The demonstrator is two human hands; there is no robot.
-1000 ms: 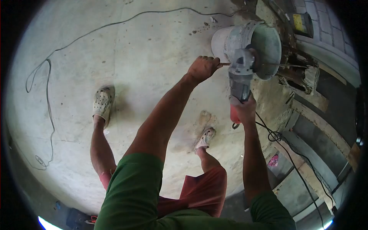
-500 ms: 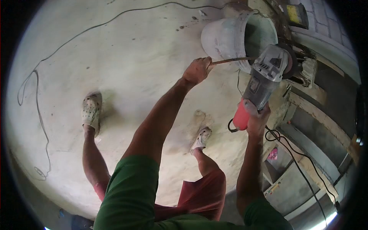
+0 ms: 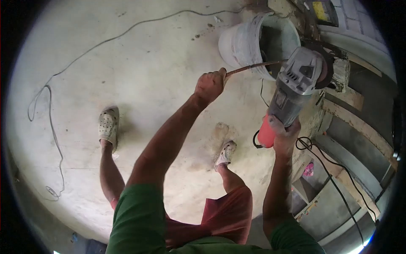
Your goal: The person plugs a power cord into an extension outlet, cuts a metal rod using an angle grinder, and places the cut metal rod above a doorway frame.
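Note:
My right hand [image 3: 287, 134] is wrapped round the red and dark body of an angle grinder [image 3: 292, 89]. The grinder's round disc [image 3: 325, 67] faces right, beside the bucket's mouth. In my left hand [image 3: 210, 87], the fingers close on one end of a thin brown rod [image 3: 256, 65], which looks like a rusty metal bar. The rod slants up to the right, past the bucket [image 3: 239, 45], and its far end is hidden behind the grinder head. I cannot tell whether the disc touches the rod.
A long thin cable [image 3: 127, 31] curves over the pale concrete floor [image 3: 160, 72]. The grinder's black cord [image 3: 334, 173] runs down at the right. Wooden framing [image 3: 359, 122] stands along the right side. My feet in light clogs [image 3: 108, 125] are on the floor.
My left hand has moved slightly left and down with the rod, so more rod shows. The grinder has shifted a little to the right. The view has shifted slightly too.

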